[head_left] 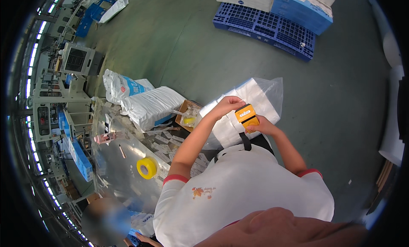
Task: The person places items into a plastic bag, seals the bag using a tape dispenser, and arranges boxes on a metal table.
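My right hand is wrapped round the lower end of an orange boxy tool with black bands, perhaps a hand stamp. At its black upper edge my left hand is closed in a pinch; whatever lies between those fingertips is too small to make out. Below both hands, a bulky pack of white, soft-looking goods rests against my lap. Its clear plastic bag stands loose and open at the far right end.
Left of me, a table carries a yellow tape roll, paper strips and a pink bottle. White sacks lie beside an open carton. Farther off stands a blue pallet with packs. Another person is at lower left.
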The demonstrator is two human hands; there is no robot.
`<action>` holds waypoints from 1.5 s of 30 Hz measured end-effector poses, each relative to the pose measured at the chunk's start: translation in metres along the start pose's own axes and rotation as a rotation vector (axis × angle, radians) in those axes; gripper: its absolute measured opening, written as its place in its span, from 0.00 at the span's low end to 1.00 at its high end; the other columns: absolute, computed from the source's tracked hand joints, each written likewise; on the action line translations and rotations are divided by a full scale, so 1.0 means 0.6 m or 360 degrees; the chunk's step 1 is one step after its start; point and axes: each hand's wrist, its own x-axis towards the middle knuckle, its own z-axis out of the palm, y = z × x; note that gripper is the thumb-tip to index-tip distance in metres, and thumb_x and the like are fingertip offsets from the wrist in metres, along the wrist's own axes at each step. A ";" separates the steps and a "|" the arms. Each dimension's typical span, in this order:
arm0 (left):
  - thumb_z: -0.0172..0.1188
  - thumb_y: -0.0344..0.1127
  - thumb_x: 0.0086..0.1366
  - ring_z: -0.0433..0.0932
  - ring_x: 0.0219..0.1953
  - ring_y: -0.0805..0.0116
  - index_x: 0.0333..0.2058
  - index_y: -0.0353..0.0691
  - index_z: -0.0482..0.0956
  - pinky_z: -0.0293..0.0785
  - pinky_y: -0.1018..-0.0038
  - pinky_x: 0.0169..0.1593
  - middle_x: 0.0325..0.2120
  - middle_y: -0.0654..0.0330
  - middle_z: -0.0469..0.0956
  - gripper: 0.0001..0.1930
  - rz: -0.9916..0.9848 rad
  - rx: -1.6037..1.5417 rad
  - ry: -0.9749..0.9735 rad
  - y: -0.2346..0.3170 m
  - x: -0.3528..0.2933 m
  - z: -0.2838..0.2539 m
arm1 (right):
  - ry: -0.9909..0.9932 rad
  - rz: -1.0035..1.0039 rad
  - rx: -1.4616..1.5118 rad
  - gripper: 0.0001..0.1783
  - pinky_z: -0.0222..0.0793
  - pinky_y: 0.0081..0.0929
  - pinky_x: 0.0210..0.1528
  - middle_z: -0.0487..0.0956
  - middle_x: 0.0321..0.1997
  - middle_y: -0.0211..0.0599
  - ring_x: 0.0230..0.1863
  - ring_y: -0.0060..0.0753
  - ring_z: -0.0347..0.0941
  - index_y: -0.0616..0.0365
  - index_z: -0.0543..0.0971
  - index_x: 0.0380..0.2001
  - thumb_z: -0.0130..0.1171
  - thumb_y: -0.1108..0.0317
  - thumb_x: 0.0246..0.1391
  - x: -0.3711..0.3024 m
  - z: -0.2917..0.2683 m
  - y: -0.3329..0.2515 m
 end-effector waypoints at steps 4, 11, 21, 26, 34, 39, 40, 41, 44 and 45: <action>0.59 0.28 0.54 0.73 0.25 0.79 0.30 0.36 0.78 0.70 0.82 0.32 0.25 0.64 0.78 0.04 0.0123 0.0323 0.0396 -0.080 0.049 -0.077 | 0.0237 0.0105 0.0097 0.19 0.71 0.21 0.32 0.76 0.27 0.35 0.27 0.26 0.75 0.63 0.70 0.38 0.57 0.59 0.50 0.025 0.029 0.011; 0.59 0.28 0.53 0.76 0.25 0.75 0.28 0.34 0.79 0.71 0.79 0.31 0.24 0.59 0.79 0.04 0.0049 0.0119 0.0626 -0.227 0.204 -0.267 | 0.0567 0.0641 -0.0188 0.21 0.69 0.20 0.22 0.76 0.20 0.35 0.20 0.25 0.75 0.64 0.74 0.30 0.55 0.52 0.52 -0.016 0.025 0.004; 0.61 0.49 0.51 0.67 0.49 0.66 0.30 0.48 0.81 0.50 0.63 0.59 0.37 0.58 0.77 0.13 -0.0261 0.1092 0.0514 -0.273 0.422 -0.250 | 0.1023 0.0623 -0.0166 0.23 0.69 0.21 0.20 0.76 0.19 0.39 0.17 0.26 0.74 0.67 0.74 0.29 0.56 0.52 0.51 0.090 -0.033 0.010; 0.61 0.50 0.50 0.57 0.57 0.52 0.49 0.48 0.69 0.51 0.58 0.59 0.57 0.46 0.56 0.28 -0.0406 0.1379 0.0897 -0.377 0.446 -0.183 | 0.1014 0.0699 -0.0169 0.22 0.69 0.22 0.19 0.75 0.17 0.39 0.16 0.27 0.74 0.68 0.75 0.27 0.56 0.53 0.50 0.062 -0.065 0.040; 0.50 0.33 0.59 0.68 0.42 0.54 0.43 0.36 0.67 0.63 0.66 0.48 0.49 0.44 0.64 0.14 0.0679 0.0693 0.1519 -0.264 0.276 -0.144 | 0.0804 0.0618 0.0021 0.24 0.70 0.22 0.24 0.77 0.19 0.40 0.19 0.26 0.74 0.67 0.74 0.29 0.54 0.50 0.52 0.037 -0.114 0.023; 0.48 0.35 0.59 0.71 0.41 0.56 0.34 0.38 0.73 0.64 0.64 0.45 0.34 0.52 0.73 0.09 0.0720 0.1295 0.0045 -0.301 0.101 0.082 | 0.0593 0.0433 0.0233 0.21 0.70 0.20 0.27 0.77 0.22 0.37 0.21 0.24 0.73 0.65 0.73 0.33 0.50 0.54 0.55 0.040 -0.136 -0.013; 0.48 0.37 0.59 0.66 0.48 0.57 0.39 0.38 0.72 0.60 0.64 0.51 0.41 0.53 0.70 0.12 0.0861 0.1354 -0.0170 -0.319 0.096 0.130 | 0.0574 0.0400 0.0267 0.20 0.70 0.19 0.28 0.77 0.22 0.37 0.21 0.24 0.73 0.65 0.73 0.34 0.50 0.54 0.55 0.042 -0.132 -0.024; 0.47 0.38 0.59 0.62 0.54 0.59 0.43 0.39 0.71 0.56 0.64 0.56 0.48 0.53 0.67 0.15 0.1004 0.1411 -0.0382 -0.337 0.100 0.164 | 0.0561 0.0371 0.0280 0.20 0.70 0.19 0.28 0.77 0.23 0.37 0.22 0.24 0.73 0.65 0.73 0.34 0.50 0.55 0.55 0.045 -0.131 -0.030; 0.45 0.45 0.60 0.50 0.62 0.62 0.52 0.40 0.65 0.43 0.63 0.63 0.58 0.55 0.56 0.23 0.0462 0.1924 0.0114 -0.346 0.136 0.188 | 0.0497 0.0329 0.0295 0.19 0.70 0.20 0.29 0.77 0.25 0.37 0.23 0.25 0.74 0.66 0.73 0.34 0.51 0.56 0.55 0.050 -0.129 -0.034; 0.43 0.49 0.60 0.45 0.64 0.64 0.56 0.41 0.60 0.37 0.62 0.64 0.60 0.55 0.52 0.28 0.0601 0.2355 0.0182 -0.418 0.167 0.151 | 0.0500 0.0293 0.0222 0.20 0.70 0.20 0.29 0.78 0.25 0.37 0.23 0.25 0.74 0.66 0.73 0.34 0.51 0.56 0.54 0.048 -0.121 -0.040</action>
